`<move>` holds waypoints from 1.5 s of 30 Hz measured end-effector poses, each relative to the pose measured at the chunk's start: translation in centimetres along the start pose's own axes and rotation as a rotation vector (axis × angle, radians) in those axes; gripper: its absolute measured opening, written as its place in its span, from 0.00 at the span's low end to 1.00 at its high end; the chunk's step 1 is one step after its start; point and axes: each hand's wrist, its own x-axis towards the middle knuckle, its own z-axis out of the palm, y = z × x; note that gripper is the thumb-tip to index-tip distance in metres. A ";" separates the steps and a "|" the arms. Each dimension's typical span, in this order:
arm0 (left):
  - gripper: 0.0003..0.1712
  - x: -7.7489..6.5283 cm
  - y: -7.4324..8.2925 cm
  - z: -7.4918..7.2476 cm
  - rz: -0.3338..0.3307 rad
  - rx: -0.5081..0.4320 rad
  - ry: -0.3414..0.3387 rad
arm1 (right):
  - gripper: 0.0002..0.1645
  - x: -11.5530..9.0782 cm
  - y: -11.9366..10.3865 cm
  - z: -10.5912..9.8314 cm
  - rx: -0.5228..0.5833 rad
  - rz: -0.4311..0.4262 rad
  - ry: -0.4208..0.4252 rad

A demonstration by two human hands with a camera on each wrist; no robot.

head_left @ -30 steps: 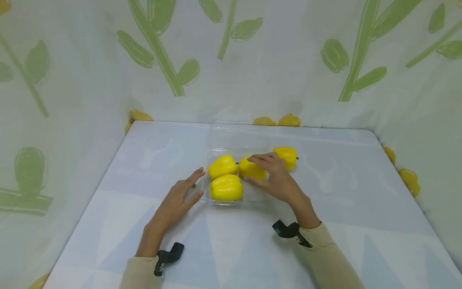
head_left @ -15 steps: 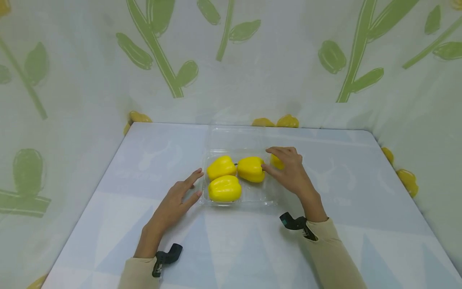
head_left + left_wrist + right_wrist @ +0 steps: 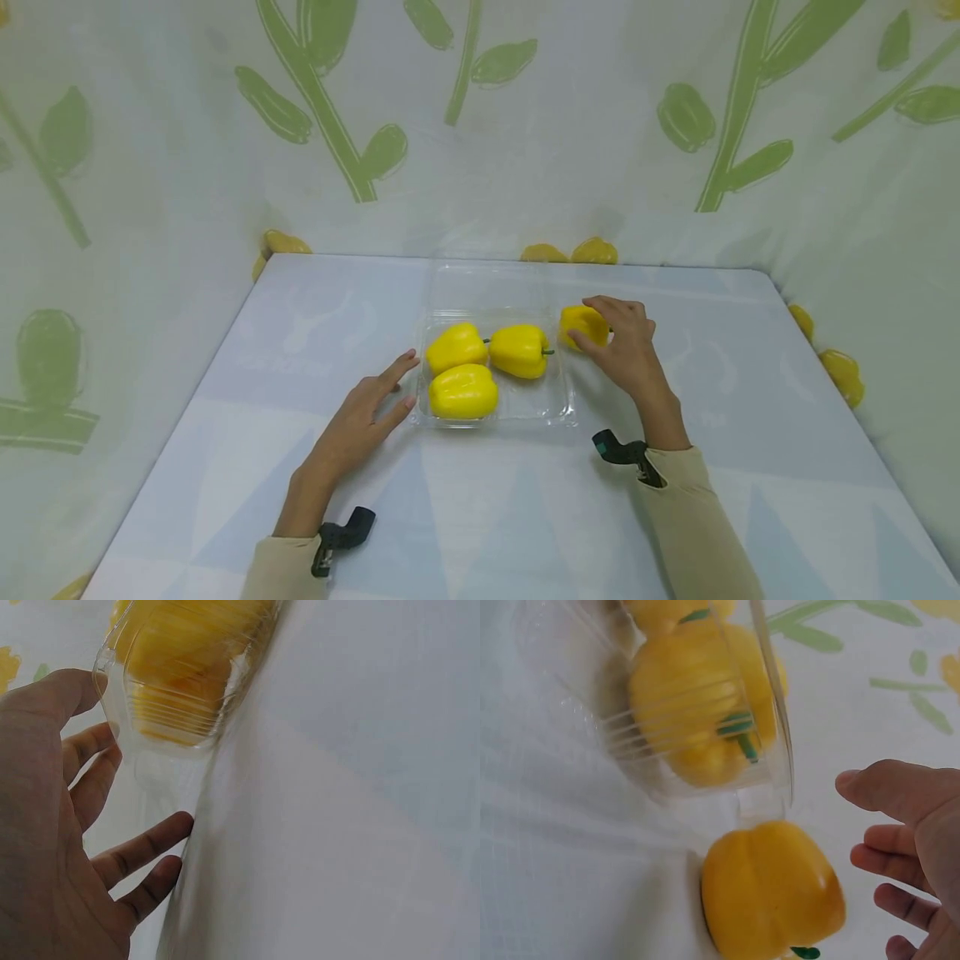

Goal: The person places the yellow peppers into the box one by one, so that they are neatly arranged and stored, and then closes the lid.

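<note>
Three yellow bell peppers sit in a clear plastic clamshell box (image 3: 567, 407): one at the back left (image 3: 455, 347), one at the front left (image 3: 463, 392), and a pepper with a green stem (image 3: 517, 350) at the back right. My left hand (image 3: 358, 427) is at the box's left side; in the left wrist view its thumb and fingertips meet the rim, fingers spread. A fourth bell pepper (image 3: 576, 320) lies on the table just right of the box. Over it reaches my right hand (image 3: 628, 350), thumb and fingers apart; in the right wrist view a gap shows between the fingers and this pepper (image 3: 772, 889).
The box's transparent lid (image 3: 491, 285) lies folded back behind it, towards the table's far edge. Everything stands on a pale patterned table (image 3: 495, 508). A curtain (image 3: 570, 167) with green plant prints hangs behind and at both sides. Each wrist wears a black camera.
My right hand has let go of the back-right pepper in the box and moved right to the loose pepper outside. My left hand stays at the box's left side.
</note>
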 end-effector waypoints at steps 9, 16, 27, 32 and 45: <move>0.36 -0.1 -0.1 0.0 0.006 -0.001 0.007 | 0.37 0.1 1.2 -0.3 -0.036 0.052 -0.039; 0.36 -0.1 -0.3 0.0 0.006 -0.004 0.006 | 0.43 0.0 2.1 -0.3 -0.043 0.105 -0.087; 0.36 0.0 -0.1 0.0 0.000 -0.001 -0.005 | 0.47 0.2 2.9 0.0 -0.049 0.159 -0.147; 0.36 0.0 0.0 -0.1 -0.002 0.005 -0.003 | 0.46 0.2 3.5 0.1 -0.052 0.151 -0.141; 0.36 0.0 -0.1 0.0 -0.004 0.002 -0.004 | 0.42 -0.2 3.8 -0.1 -0.056 0.154 -0.102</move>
